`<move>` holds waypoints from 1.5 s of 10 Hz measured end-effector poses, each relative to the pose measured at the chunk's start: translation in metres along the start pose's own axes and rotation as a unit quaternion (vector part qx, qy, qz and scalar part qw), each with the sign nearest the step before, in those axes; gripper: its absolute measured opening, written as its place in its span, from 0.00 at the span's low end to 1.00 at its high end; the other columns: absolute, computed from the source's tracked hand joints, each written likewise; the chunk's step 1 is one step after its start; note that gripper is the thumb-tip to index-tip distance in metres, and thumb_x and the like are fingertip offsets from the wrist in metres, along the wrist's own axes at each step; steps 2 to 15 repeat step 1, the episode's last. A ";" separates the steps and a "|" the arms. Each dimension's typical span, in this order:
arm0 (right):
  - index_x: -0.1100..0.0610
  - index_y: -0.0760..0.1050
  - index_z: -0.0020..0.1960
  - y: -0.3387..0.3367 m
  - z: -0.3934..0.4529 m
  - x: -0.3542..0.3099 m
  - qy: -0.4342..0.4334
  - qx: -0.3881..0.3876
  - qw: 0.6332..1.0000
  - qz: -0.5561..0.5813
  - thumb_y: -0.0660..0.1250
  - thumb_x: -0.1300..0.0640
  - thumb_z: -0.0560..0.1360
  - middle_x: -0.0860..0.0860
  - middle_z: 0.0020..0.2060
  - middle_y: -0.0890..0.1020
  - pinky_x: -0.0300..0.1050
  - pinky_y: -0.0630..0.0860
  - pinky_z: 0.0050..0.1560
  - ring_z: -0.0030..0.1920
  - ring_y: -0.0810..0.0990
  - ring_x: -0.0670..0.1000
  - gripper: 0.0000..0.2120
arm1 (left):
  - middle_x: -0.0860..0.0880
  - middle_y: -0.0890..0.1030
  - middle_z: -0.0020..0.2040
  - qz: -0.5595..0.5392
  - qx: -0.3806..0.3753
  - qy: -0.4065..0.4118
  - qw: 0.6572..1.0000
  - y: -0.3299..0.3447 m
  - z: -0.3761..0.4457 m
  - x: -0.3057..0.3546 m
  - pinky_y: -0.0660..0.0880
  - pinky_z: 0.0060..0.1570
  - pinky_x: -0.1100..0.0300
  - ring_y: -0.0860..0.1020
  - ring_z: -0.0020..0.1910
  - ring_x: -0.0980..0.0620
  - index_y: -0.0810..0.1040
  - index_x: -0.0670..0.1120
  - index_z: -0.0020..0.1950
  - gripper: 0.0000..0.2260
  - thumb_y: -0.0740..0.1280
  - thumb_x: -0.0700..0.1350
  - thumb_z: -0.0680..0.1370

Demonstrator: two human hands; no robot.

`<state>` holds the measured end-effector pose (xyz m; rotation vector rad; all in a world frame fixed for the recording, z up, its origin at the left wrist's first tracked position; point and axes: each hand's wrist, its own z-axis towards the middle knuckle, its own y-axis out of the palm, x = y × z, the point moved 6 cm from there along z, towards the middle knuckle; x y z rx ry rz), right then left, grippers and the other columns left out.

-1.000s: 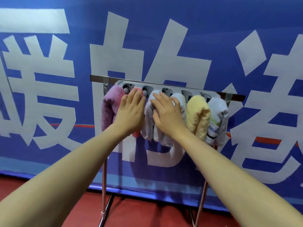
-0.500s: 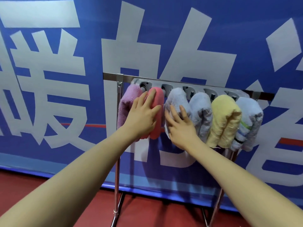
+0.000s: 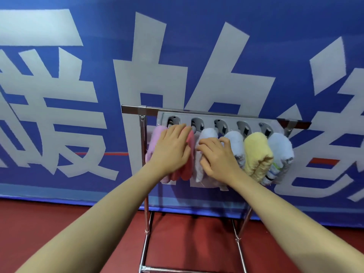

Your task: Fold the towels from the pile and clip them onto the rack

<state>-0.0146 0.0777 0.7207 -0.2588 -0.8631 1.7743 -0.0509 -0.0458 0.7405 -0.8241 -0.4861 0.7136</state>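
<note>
The left hand lies flat, fingers straight and together, pressing on the red towel and partly covering the pink towel to its left. It grasps nothing. The right hand rests on the white towel, fingers slightly bent and spread over the cloth; whether the fingertips pinch the fabric cannot be told.

Six folded towels hang side by side from the grey clip bar. From left to right: pink, red, white, a pale blue towel, a yellow towel, and a striped towel at the far right. Each towel touches its neighbour.

The clip bar is mounted on the metal rack, below its top rail. The rack stands on a red floor, just in front of a blue banner with large white characters.
</note>
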 end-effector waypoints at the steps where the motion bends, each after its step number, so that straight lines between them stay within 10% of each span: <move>1: 0.59 0.76 0.45 -0.028 0.039 0.005 0.079 -0.042 0.994 0.058 0.57 0.57 0.69 0.52 0.42 0.79 0.46 0.64 0.48 0.42 0.78 0.56 0.12 | 0.44 0.79 0.54 -0.013 -0.037 -0.022 0.999 -0.036 0.016 -0.003 0.69 0.51 0.52 0.76 0.52 0.41 0.75 0.41 0.59 0.21 0.54 0.48 0.72; 15: 0.59 0.76 0.45 -0.028 0.039 0.005 0.079 -0.042 0.994 0.058 0.57 0.57 0.69 0.52 0.42 0.79 0.46 0.64 0.48 0.42 0.78 0.56 0.12 | 0.44 0.79 0.54 -0.013 -0.037 -0.022 0.999 -0.036 0.016 -0.003 0.69 0.51 0.52 0.76 0.52 0.41 0.75 0.41 0.59 0.21 0.54 0.48 0.72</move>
